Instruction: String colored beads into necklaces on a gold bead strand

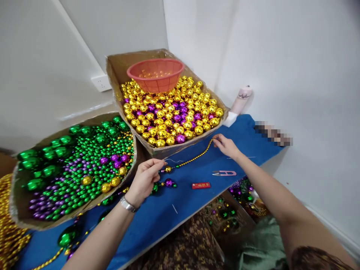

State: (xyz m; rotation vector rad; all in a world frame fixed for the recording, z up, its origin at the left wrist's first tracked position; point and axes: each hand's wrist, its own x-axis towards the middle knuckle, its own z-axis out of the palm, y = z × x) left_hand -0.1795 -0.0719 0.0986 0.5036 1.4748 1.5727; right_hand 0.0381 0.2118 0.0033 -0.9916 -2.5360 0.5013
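Between my two hands runs a string of small gold beads (197,157) above the blue table. My right hand (226,145) pinches its far end. My left hand (149,174), with a metal watch band on the wrist, is closed in a pinch near the other end, where a larger gold bead (167,169) and a small green one sit. A loose white thread (173,160) trails from the left fingertips. Below that hand lie a purple bead (168,182) and green beads. To the right are pink-handled thread snips (224,173) and a small red packet (201,185).
A cardboard box (157,150) of gold and purple balls holds a red plastic basket (156,75). Left of it stands a box (135,150) of green, purple and gold beads. A pale bottle (242,99) stands by the wall. More beads fill a box (239,204) under the table (165,213).
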